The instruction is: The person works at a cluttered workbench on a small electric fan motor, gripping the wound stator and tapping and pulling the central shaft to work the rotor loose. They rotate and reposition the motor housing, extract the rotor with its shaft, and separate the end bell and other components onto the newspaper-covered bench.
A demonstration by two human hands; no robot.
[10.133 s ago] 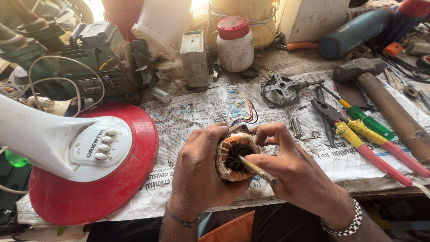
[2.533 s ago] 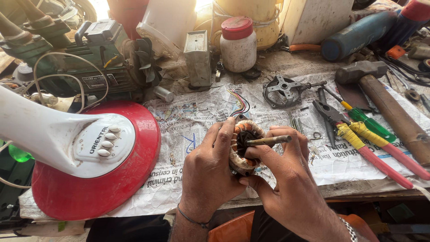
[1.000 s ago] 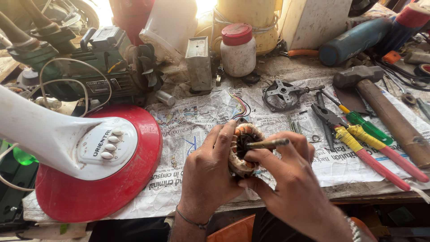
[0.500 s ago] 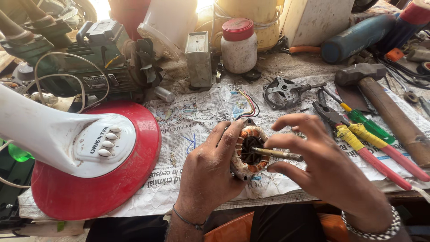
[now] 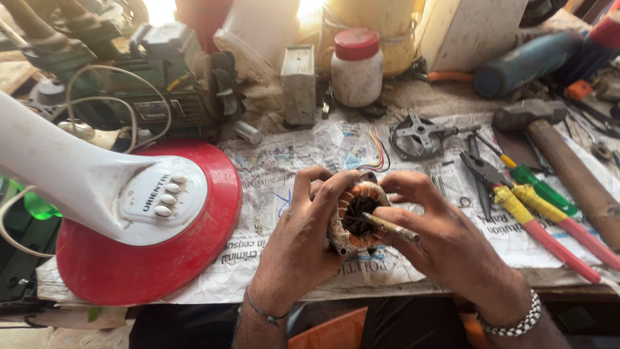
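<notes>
At the near edge of the newspaper-covered table (image 5: pixel 303 155), right over the person's lap, the left hand (image 5: pixel 303 239) has its grip wrapped around a round motor stator with copper-coloured windings (image 5: pixel 356 216), fingers curled over the top rim and thumb below, so the open bore faces up toward the camera. That tilt looks deliberate: it lets the eye and the tool reach the inside. The right hand (image 5: pixel 445 242) pinches a slim brass-coloured rod-like tool (image 5: pixel 391 227) between thumb and fingertips, a narrow pen-style grip, with the tip resting in the dark centre of the stator. Both grips are closed on what they carry, and the hands touch across the stator, steadying each other.

Just beyond the left grip, a bunch of coloured wires (image 5: pixel 378 150) trails from the stator onto the paper. Further beyond lies a dark metal motor end bracket with spokes (image 5: pixel 420 132). To the right of the right grip sit pliers with yellow-and-red handles (image 5: pixel 529 220), close enough to catch a sweeping wrist, and a green-handled screwdriver (image 5: pixel 539 187) beside them; a wooden-handled hammer (image 5: pixel 562 161) lies further out. Left of the left grip, the red round base of a fan with its white stem and push-buttons (image 5: pixel 145 213) takes up much of the table, hemming that elbow in. At the far side stand a white jar with a red lid (image 5: pixel 356 68) and a small grey box (image 5: pixel 298 84).
</notes>
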